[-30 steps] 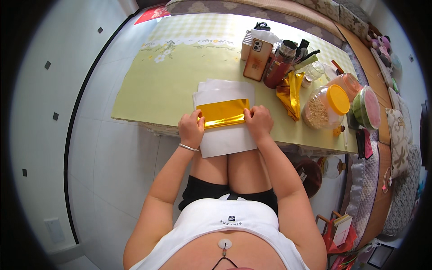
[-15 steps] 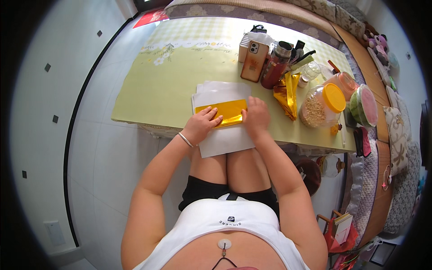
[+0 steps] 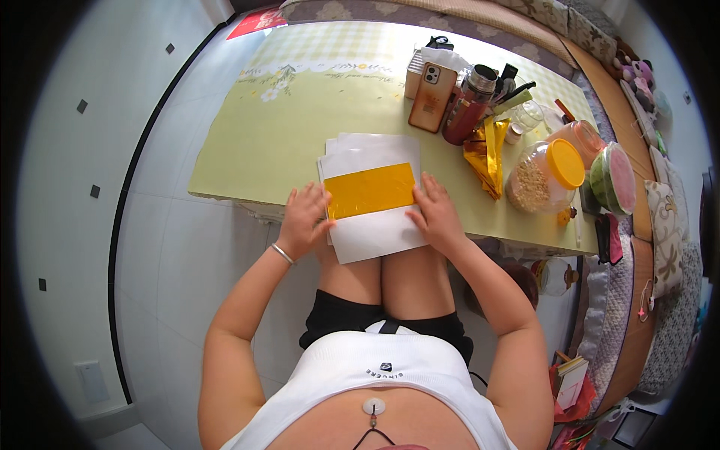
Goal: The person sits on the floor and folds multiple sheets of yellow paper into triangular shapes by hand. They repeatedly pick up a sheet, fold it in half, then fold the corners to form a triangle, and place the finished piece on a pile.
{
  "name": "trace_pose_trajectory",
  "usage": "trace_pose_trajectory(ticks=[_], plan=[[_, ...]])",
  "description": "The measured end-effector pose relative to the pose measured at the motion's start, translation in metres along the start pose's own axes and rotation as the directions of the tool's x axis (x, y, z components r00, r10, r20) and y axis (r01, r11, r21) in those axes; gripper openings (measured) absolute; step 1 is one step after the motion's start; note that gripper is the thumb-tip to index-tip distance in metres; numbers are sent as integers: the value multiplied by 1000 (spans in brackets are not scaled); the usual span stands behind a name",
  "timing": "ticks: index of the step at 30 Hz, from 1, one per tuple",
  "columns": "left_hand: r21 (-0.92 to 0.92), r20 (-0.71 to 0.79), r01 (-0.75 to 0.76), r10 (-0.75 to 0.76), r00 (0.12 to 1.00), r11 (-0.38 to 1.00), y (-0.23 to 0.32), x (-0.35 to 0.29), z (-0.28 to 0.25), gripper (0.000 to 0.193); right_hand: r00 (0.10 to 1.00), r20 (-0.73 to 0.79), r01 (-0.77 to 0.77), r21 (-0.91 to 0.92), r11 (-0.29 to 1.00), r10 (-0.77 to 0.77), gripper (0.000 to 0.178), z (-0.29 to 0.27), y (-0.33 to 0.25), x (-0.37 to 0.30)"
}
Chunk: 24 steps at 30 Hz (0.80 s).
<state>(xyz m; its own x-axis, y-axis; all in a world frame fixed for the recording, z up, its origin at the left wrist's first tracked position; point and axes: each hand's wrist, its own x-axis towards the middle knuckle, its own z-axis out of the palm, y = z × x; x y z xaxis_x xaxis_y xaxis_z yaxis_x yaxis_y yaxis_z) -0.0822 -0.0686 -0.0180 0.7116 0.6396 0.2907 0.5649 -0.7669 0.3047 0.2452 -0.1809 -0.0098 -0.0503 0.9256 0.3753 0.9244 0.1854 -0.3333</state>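
A folded strip of shiny gold foil paper (image 3: 370,190) lies flat on a few sheets of white paper (image 3: 379,238), which reach over the table's near edge. At the strip's left end rests my left hand (image 3: 306,219), fingers stretched out and thumb by its lower corner. My right hand (image 3: 439,213) lies at the right end, fingers spread, its thumb and fingertips on or beside the white sheet. Neither hand grips anything. Further right on the table is a crumpled piece of gold foil (image 3: 487,159).
Behind the papers a phone (image 3: 433,97) leans beside a red thermos (image 3: 470,105). To the right stand a yellow-lidded jar (image 3: 536,178) of pale pieces and a cut watermelon (image 3: 615,178). The table (image 3: 247,157) has a yellow-green cover. A sofa (image 3: 637,300) runs along the right.
My hands have moved apart, off the top of the gold strip to its two ends. More of the strip now shows, lying flat. The view has shifted slightly.
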Motion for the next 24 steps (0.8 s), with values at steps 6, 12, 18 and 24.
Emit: trace_pose_trajectory(ticks=[6, 12, 18, 24], plan=[[-134, -33, 300, -306, 951, 945, 1, 72, -2, 64, 809, 283, -539, 706, 460, 515, 51, 9, -18, 55], [-54, 109, 405, -398, 911, 913, 10, 94, -12, 42, 847, 226, -516, 565, 644, 480, 60, 25, -8, 60], [-253, -71, 371, -399, 914, 894, 22, 76, -8, 22, 675, 493, -617, 785, 54, 550, 79, 8, -37, 49], [-693, -150, 372, -628, 763, 618, 12, 58, 12, 11, 794, 315, -412, 908, 80, 520, 52, 30, -24, 49]])
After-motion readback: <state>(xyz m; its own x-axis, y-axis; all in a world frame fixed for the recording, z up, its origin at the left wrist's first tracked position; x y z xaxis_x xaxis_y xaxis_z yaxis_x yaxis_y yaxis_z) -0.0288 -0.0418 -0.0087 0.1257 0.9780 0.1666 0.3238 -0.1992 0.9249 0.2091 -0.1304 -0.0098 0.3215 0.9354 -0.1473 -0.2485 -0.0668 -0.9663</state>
